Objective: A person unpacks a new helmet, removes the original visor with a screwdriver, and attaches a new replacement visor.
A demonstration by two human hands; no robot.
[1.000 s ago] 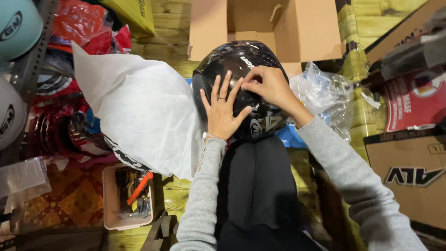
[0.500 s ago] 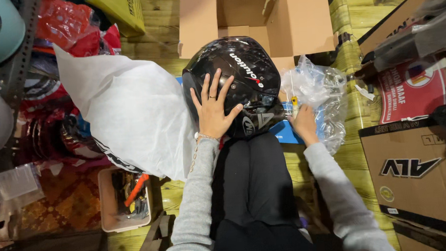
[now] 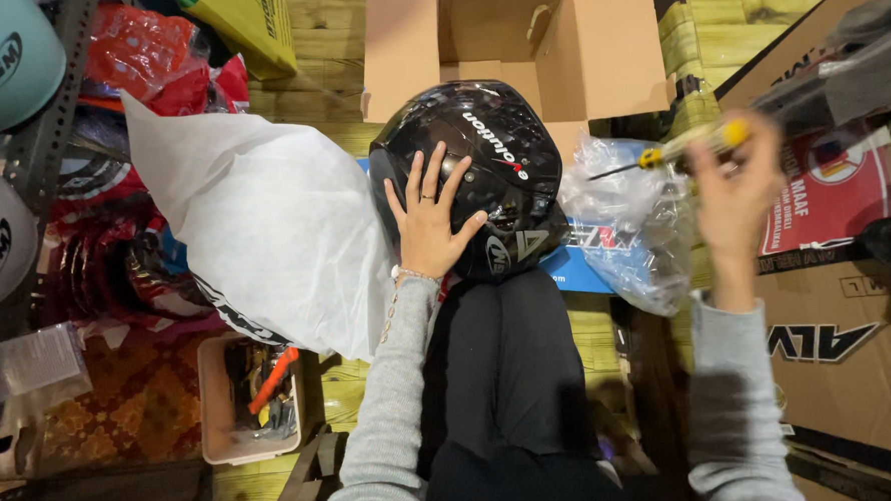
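Note:
A glossy black helmet [image 3: 492, 158] rests on my lap, dome up. My left hand [image 3: 429, 221] lies flat on its left side, fingers spread, steadying it. My right hand [image 3: 734, 198] is raised to the right of the helmet and grips a screwdriver [image 3: 676, 148] with a yellow handle, its thin shaft pointing left toward the helmet. The right hand is motion-blurred. A white fabric bag [image 3: 264, 228] lies crumpled just left of the helmet. A clear plastic bag [image 3: 630, 222] sits between the helmet and my right hand.
An open cardboard box [image 3: 516, 37] stands behind the helmet. More cardboard boxes [image 3: 840, 343] are stacked at right. Helmets [image 3: 2, 59] hang on a rack at left. A small tray [image 3: 247, 399] with tools sits on the wooden floor.
My right hand left the helmet, dipped toward the plastic bag, then came up to the right holding the yellow-handled screwdriver. The left hand stayed flat on the helmet.

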